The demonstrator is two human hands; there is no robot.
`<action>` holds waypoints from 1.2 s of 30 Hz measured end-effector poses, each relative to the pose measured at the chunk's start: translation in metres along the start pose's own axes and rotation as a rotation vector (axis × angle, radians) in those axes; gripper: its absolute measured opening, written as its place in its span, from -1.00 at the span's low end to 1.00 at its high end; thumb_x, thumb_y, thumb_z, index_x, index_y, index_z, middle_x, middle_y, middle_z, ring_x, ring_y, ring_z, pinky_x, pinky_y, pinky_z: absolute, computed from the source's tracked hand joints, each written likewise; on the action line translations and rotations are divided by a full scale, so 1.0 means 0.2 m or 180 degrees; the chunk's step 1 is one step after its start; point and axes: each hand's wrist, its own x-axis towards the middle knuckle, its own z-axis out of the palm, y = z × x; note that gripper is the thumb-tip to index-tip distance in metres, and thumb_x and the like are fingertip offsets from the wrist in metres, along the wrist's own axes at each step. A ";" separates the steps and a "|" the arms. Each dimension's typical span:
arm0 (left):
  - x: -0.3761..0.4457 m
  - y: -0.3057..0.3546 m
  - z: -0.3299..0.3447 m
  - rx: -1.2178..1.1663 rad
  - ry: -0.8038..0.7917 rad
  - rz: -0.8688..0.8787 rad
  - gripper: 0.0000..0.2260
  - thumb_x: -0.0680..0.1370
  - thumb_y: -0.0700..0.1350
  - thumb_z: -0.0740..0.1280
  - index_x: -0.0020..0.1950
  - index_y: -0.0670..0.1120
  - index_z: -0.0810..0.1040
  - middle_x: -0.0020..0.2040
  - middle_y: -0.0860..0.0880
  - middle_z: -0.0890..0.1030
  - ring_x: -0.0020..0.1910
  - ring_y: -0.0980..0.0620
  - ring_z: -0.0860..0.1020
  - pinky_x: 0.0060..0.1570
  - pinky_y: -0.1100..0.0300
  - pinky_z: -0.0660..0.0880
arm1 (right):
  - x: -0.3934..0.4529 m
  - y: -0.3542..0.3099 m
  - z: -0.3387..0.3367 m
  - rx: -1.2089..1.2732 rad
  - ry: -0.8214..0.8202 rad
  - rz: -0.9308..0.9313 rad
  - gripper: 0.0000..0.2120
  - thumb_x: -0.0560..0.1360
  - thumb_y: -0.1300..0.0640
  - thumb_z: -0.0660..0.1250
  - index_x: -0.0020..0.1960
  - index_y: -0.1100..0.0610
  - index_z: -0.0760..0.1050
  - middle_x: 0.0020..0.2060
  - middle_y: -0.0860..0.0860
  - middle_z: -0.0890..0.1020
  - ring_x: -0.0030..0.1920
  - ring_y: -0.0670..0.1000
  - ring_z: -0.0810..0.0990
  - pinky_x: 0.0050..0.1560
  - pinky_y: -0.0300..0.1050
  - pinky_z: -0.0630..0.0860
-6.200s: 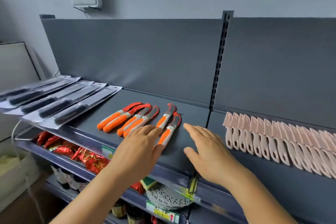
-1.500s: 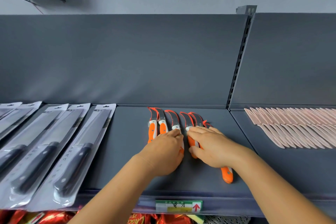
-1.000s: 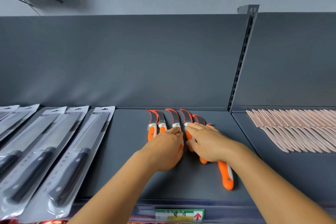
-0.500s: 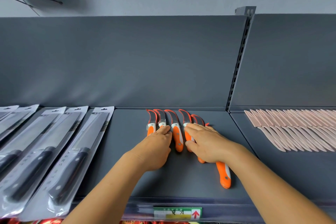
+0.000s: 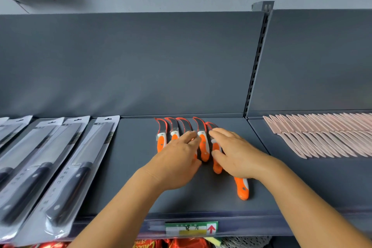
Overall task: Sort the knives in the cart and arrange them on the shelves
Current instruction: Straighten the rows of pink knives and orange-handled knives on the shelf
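From my head camera, I am lining up the orange-handled knives (image 5: pixel 203 145) in a row on the shelf (image 5: pixel 128 167). My left hand (image 5: pixel 177 159) lies flat, fingers straight, on the middle handles. My right hand (image 5: pixel 235 153) rests on the right ones, seemingly flat too. One stray knife (image 5: pixel 242 187) lies nearer the front edge, so next I should slide it up level.

I see even, soft daylight, faint shadows under both hands (image 5: pixel 177 159), wide-angle bending at edges, slight blur bottom
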 end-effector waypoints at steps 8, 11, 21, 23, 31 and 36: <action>0.06 0.23 0.10 0.0419 -0.0308 0.0503 -0.56 0.58 0.03 0.19 0.43 -0.07 0.31 0.42 -0.05 0.27 0.35 -0.06 0.27 0.32 0.11 0.13 | -0.30 0.14 -0.06 0.0178 -0.0468 0.0071 -0.35 0.46 -0.07 0.30 0.49 -0.10 0.12 0.40 -0.31 0.09 0.38 -0.20 0.12 0.30 -0.28 0.17; 0.08 0.24 0.14 0.0630 -0.0402 0.0498 -0.60 0.60 -0.02 0.18 0.42 -0.09 0.32 0.44 -0.06 0.26 0.35 -0.07 0.29 0.35 0.10 0.13 | -0.33 0.17 -0.06 0.0144 -0.0663 0.0033 -0.33 0.45 -0.08 0.32 0.50 -0.10 0.15 0.46 -0.32 0.06 0.44 -0.22 0.08 0.31 -0.35 0.08; 0.18 0.25 0.14 0.0600 -0.0525 0.0337 -0.70 0.57 -0.25 0.18 0.31 -0.16 0.41 0.35 -0.07 0.36 0.24 -0.09 0.42 0.23 0.12 0.32 | -0.19 0.27 -0.03 0.0026 -0.0532 0.0302 -0.52 0.52 -0.02 0.19 0.41 0.08 0.27 0.51 -0.24 0.04 0.45 -0.09 0.20 0.38 -0.17 0.22; 0.20 0.25 0.14 0.0619 -0.0571 0.0269 -0.68 0.56 -0.26 0.18 0.32 -0.16 0.40 0.37 -0.07 0.35 0.24 -0.09 0.41 0.22 0.12 0.33 | -0.15 0.29 -0.03 0.0057 -0.0507 0.0353 -0.56 0.53 0.01 0.18 0.36 0.16 0.30 0.50 -0.23 0.08 0.41 -0.09 0.27 0.34 -0.15 0.27; 0.27 0.25 0.15 0.0633 -0.0653 0.0065 -0.66 0.55 -0.25 0.23 0.34 -0.16 0.40 0.33 -0.07 0.37 0.21 -0.08 0.42 0.22 0.12 0.34 | -0.02 0.31 -0.03 0.0160 -0.0529 0.0244 -0.62 0.55 0.02 0.17 0.34 0.08 0.29 0.50 -0.13 0.14 0.41 0.00 0.29 0.36 -0.08 0.29; 0.28 0.26 0.15 0.0644 -0.0623 0.0018 -0.63 0.56 -0.25 0.24 0.37 -0.16 0.38 0.35 -0.07 0.36 0.25 -0.07 0.40 0.26 0.12 0.31 | 0.01 0.33 -0.02 0.0153 -0.0556 0.0180 -0.45 0.57 0.01 0.15 0.51 0.06 0.09 0.53 -0.19 -0.04 0.50 -0.06 0.11 0.43 -0.14 0.16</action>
